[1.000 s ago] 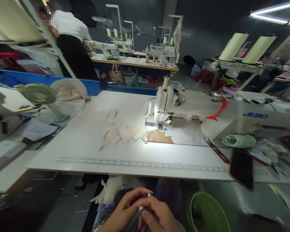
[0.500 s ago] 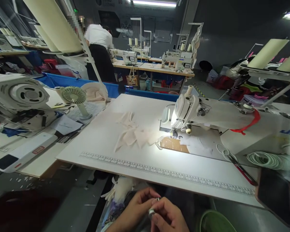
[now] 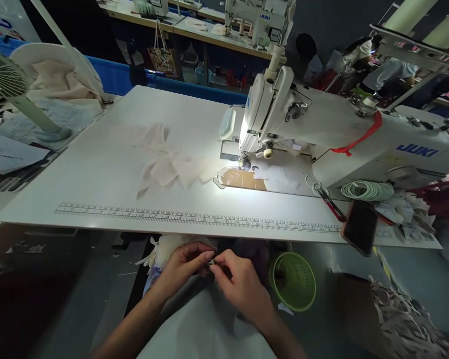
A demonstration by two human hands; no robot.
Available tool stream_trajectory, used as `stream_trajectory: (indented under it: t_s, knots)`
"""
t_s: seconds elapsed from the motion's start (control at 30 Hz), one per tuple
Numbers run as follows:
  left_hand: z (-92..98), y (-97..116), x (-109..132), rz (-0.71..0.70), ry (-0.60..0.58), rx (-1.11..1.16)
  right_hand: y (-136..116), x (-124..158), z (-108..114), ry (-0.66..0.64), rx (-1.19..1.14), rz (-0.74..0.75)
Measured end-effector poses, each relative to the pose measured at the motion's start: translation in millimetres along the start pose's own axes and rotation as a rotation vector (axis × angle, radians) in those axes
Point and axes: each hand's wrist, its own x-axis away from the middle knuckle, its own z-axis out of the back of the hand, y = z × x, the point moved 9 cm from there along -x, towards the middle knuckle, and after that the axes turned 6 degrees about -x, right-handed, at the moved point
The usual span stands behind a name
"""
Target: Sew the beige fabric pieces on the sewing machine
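Note:
Below the front edge of the table, over my lap, my left hand [image 3: 185,264] and my right hand [image 3: 237,279] meet fingertip to fingertip. Both pinch a small metal piece [image 3: 211,262], bobbin-like in size; the fingers hide most of it. Above them on the white sewing table [image 3: 108,164] stands a sewing machine [image 3: 269,109], its lamp lighting the needle area. Thin beige fabric pieces [image 3: 168,167] lie left of the needle. A printed ruler strip [image 3: 194,218] runs along the near edge.
At the right lie thread snips [image 3: 333,204], a coil of pale cord [image 3: 366,190] and a phone [image 3: 360,227]. A green basket [image 3: 294,281] stands below the table, right of my hands. A small fan [image 3: 7,75] is at the left. Scrap strips [image 3: 407,319] are heaped lower right.
The view has tipped down and shifted right, showing more of the basket and my lap. My hands have drawn closer together around the small metal piece. The fabric pieces lie as before.

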Motion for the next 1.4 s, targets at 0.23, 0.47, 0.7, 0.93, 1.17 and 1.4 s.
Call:
stream_trajectory:
  t_s: [0.23, 0.47, 0.7, 0.93, 1.17, 1.4]
  knots:
    - [3.6, 13.6, 8.2, -0.230, 0.010, -0.252, -1.0, 3.7, -1.7, 0.101, 0.142, 0.101]
    - [2.7, 15.1, 15.6, -0.299, -0.165, -0.440, 0.8, 6.1, -1.8, 0.149, 0.169, 0.125]
    - [-3.5, 19.2, 7.9, -0.281, -0.167, -0.438, 0.6, 5.6, 1.4, 0.104, 0.110, 0.106]
    - [0.4, 18.3, 2.2, -0.374, -0.018, -0.560, -10.4, 3.3, 5.7, 0.142, 0.230, 0.169]
    - [-0.3, 13.9, 3.3, -0.282, -0.035, -0.469, -12.6, -0.6, 15.1, 0.225, 0.180, 0.209]
    - [-1.1, 26.3, 5.0, -0.280, -0.041, -0.388, -22.2, -0.5, 22.7, 0.283, 0.102, 0.276]
